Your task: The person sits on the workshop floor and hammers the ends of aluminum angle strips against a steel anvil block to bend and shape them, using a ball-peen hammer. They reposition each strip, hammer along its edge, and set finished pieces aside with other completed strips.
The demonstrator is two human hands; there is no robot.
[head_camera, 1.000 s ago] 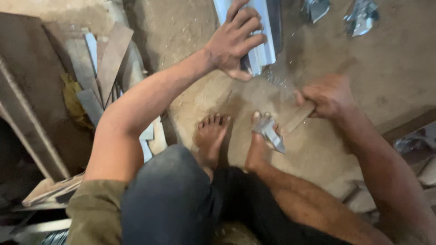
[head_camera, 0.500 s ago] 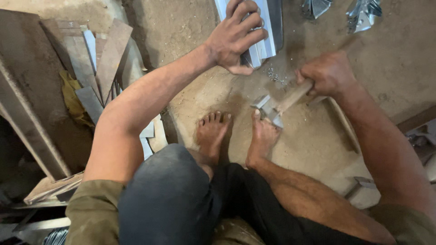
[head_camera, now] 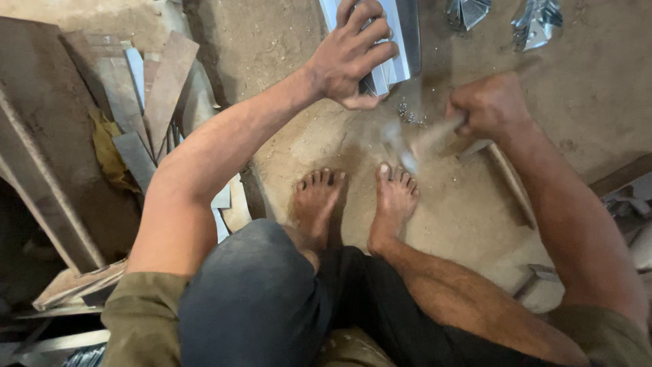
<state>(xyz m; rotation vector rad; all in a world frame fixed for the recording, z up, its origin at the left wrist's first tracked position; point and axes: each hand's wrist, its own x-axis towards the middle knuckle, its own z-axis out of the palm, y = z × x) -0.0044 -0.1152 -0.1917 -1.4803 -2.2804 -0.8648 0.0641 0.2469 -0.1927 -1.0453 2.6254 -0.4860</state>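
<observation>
Now your left hand (head_camera: pixel 353 54) is gripping stacked metal strips (head_camera: pixel 397 41), fingers curled over. Just right of strips, your right hand (head_camera: pixel 489 105) is fisting blurred tool (head_camera: pixel 414 146), probably hammer.

right hand (head_camera: pixel 490 105): swung from near the feet a second ago up to beside the metal strips (head_camera: pixel 394 41), grip closed on the handle | hammer (head_camera: pixel 414 146): head was low by the right foot (head_camera: pixel 394 204), now raised and motion-blurred | left hand (head_camera: pixel 353 54): fingers shifted slightly on the strips
</observation>
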